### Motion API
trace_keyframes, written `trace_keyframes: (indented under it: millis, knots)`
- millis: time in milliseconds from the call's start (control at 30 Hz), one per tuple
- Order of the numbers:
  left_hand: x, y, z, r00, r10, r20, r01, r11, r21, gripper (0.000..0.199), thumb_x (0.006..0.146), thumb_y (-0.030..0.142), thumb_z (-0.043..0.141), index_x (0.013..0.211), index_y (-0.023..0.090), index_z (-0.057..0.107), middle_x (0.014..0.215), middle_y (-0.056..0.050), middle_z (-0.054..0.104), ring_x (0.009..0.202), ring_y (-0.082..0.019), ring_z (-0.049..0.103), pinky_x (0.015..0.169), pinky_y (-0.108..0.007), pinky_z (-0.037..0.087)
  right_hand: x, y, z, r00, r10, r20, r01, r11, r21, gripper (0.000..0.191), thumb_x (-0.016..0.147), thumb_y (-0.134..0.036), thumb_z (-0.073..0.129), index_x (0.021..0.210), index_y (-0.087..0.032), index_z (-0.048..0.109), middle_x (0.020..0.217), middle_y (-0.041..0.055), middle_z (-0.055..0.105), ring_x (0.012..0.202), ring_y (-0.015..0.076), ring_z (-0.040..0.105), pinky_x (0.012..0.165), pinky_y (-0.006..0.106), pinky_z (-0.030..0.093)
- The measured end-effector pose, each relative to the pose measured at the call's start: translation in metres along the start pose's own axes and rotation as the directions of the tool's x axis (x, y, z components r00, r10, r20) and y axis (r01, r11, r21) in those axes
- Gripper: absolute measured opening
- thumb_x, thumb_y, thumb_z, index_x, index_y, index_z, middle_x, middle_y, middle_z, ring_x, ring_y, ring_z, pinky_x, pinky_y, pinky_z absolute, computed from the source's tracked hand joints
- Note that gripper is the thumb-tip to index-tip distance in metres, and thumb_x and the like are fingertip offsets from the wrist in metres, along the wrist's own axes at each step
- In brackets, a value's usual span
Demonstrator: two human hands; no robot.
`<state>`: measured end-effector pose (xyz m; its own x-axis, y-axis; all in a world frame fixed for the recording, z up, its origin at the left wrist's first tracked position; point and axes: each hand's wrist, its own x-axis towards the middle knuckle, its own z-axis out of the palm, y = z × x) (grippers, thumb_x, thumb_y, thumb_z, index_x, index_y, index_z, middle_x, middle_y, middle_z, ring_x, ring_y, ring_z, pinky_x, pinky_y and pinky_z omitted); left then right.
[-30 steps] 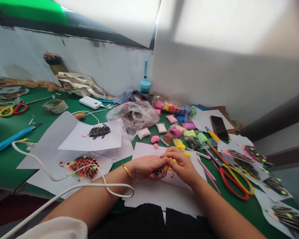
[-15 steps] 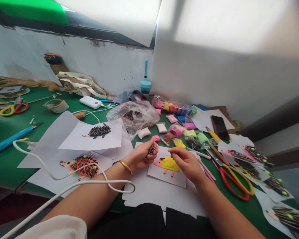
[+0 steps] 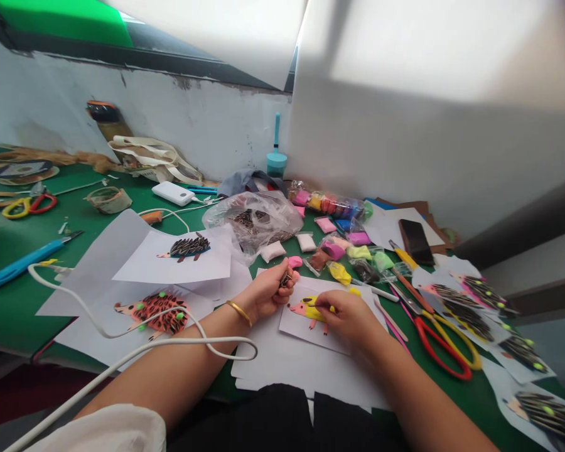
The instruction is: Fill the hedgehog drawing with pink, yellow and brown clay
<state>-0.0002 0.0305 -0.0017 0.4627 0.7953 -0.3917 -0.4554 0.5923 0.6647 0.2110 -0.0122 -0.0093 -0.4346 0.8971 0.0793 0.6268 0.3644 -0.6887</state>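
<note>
My left hand [image 3: 266, 294] is curled around a small clump of dark striped sunflower seeds [image 3: 286, 280], just left of the picture card. My right hand [image 3: 351, 317] pinches a single dark seed [image 3: 313, 306] over the yellow body of a clay hedgehog [image 3: 300, 308]. That hedgehog has a pink face and pink legs and lies on a white card [image 3: 292, 331]. Much of its body is hidden behind my right hand. Whether the seed touches the clay I cannot tell. Under the card lie larger white sheets [image 3: 282, 373].
A clear plastic bag of seeds [image 3: 252, 220] and several clay packets [image 3: 306, 242] sit behind my hands. Scissors [image 3: 442, 345] and finished seed hedgehogs [image 3: 475, 292] are at right. A white cable [image 3: 136, 355] runs above my left forearm. Another seed hedgehog [image 3: 191, 245] lies at left.
My right hand has moved down and slightly left onto the yellow hedgehog, now covering much of its body. My left hand stays nearly in place, still holding seeds.
</note>
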Motion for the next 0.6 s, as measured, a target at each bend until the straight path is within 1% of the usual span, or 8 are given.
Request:
trace_keyframes:
  millis: [33,100,167,300,400,433,500,600]
  knots:
    - [0.0001,-0.0001,-0.0002,1.0,0.001,0.002,-0.001,1.0,0.001,0.037,0.091,0.049,0.059,0.077,0.016,0.05,0.067,0.004,0.045,0.039,0.0,0.03,0.036,-0.011,0.012,0.0003,-0.0002,0.0003,1.0,-0.015,-0.001,0.015,0.999,-0.049,0.017,0.089,-0.017,0.052,0.084,-0.022,0.067,0.071,-0.0011,0.069,0.051,0.0126,0.061,0.057,0.027,0.046]
    - [0.0003,-0.0003,-0.0006,1.0,0.001,0.007,-0.001,1.0,0.0,0.037,0.091,0.049,0.058,0.077,0.016,0.05,0.068,0.004,0.045,0.039,0.0,0.03,0.036,-0.011,0.012,0.0007,-0.0002,0.0005,0.997,-0.063,-0.035,0.056,0.985,-0.165,0.015,0.086,-0.016,0.055,0.083,-0.022,0.068,0.069,-0.0001,0.068,0.062,0.0159,0.064,0.062,0.028,0.045]
    - [0.0006,-0.0006,-0.0012,1.0,-0.001,0.01,0.001,1.0,-0.003,0.037,0.092,0.049,0.057,0.078,0.016,0.05,0.069,0.003,0.046,0.039,0.0,0.03,0.036,-0.011,0.012,0.0007,-0.0001,0.0006,0.994,-0.084,-0.064,0.069,0.976,-0.208,0.013,0.085,-0.016,0.056,0.082,-0.022,0.067,0.07,0.0007,0.068,0.067,0.0173,0.063,0.062,0.028,0.044]
    - [0.0013,-0.001,-0.0026,1.0,-0.009,0.006,0.009,1.0,-0.001,0.037,0.091,0.05,0.057,0.078,0.016,0.05,0.069,0.004,0.045,0.039,0.0,0.031,0.036,-0.011,0.013,-0.0003,0.0001,0.0003,0.997,-0.02,-0.08,0.008,0.99,-0.14,0.014,0.084,-0.015,0.052,0.08,-0.021,0.063,0.07,-0.0004,0.065,0.062,0.0141,0.06,0.06,0.025,0.043]
    - [0.0015,-0.0009,-0.0031,1.0,-0.008,0.008,0.008,1.0,0.003,0.038,0.092,0.051,0.056,0.078,0.016,0.05,0.069,0.003,0.046,0.039,0.0,0.031,0.036,-0.011,0.013,-0.0008,0.001,-0.0007,0.996,-0.02,-0.09,0.011,0.995,-0.101,0.015,0.086,-0.017,0.05,0.084,-0.021,0.065,0.08,0.0018,0.067,0.069,0.0152,0.063,0.063,0.026,0.046]
    - [0.0015,-0.0008,-0.0031,1.0,-0.009,0.011,0.009,1.0,0.004,0.038,0.092,0.051,0.055,0.077,0.016,0.05,0.069,0.003,0.046,0.039,0.0,0.031,0.036,-0.011,0.013,-0.0009,0.0014,-0.0011,0.997,-0.014,-0.078,0.008,0.997,-0.073,0.016,0.087,-0.019,0.05,0.087,-0.021,0.066,0.084,0.0023,0.068,0.069,0.0149,0.064,0.063,0.026,0.046]
    - [0.0014,-0.0007,-0.0029,1.0,-0.012,0.011,0.012,1.0,0.008,0.038,0.092,0.051,0.055,0.077,0.016,0.05,0.069,0.003,0.046,0.039,0.0,0.03,0.036,-0.011,0.012,-0.0011,0.002,-0.0014,0.999,0.025,-0.029,-0.025,1.0,-0.004,0.018,0.088,-0.02,0.051,0.092,-0.022,0.068,0.087,0.0022,0.07,0.064,0.0132,0.064,0.06,0.025,0.047]
    - [0.001,-0.0006,-0.0024,1.0,-0.012,0.008,0.012,1.0,0.012,0.039,0.091,0.051,0.056,0.077,0.016,0.05,0.069,0.003,0.046,0.039,0.0,0.03,0.036,-0.011,0.012,-0.0011,0.0022,-0.0007,0.994,0.095,0.054,-0.099,0.992,0.073,0.018,0.088,-0.018,0.051,0.094,-0.022,0.067,0.083,0.0009,0.07,0.054,0.0115,0.064,0.055,0.024,0.047]
